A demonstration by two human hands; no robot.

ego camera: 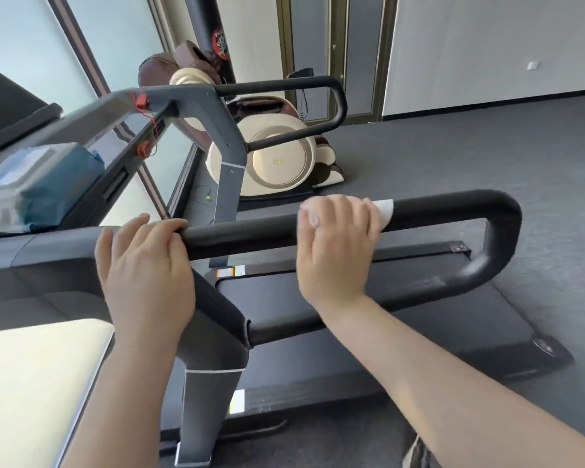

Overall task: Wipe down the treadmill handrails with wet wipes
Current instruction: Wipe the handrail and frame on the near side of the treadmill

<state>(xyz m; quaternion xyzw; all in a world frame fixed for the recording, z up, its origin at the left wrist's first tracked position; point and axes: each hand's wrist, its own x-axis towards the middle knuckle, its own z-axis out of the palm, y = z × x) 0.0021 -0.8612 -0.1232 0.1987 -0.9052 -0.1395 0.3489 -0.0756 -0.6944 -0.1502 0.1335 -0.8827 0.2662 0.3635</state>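
Observation:
The near black handrail [446, 211] of the treadmill runs from the console to a curved end at the right. My right hand [335, 244] wraps over its top bar and presses a white wet wipe [385, 210] against it; only the wipe's edge shows past my fingers. My left hand [146, 265] grips the rail's base where it meets the grey console arm. The far handrail [318, 83] loops on the other side. A blue pack of wet wipes [41, 184] lies on the console tray at the left.
The treadmill belt [318, 292] lies under the rail. A cream and brown massage chair [277, 160] stands behind the far rail, by a black punching bag [210, 32]. Grey carpet [487, 146] spreads to the right. A red safety key cord [146, 130] hangs from the console.

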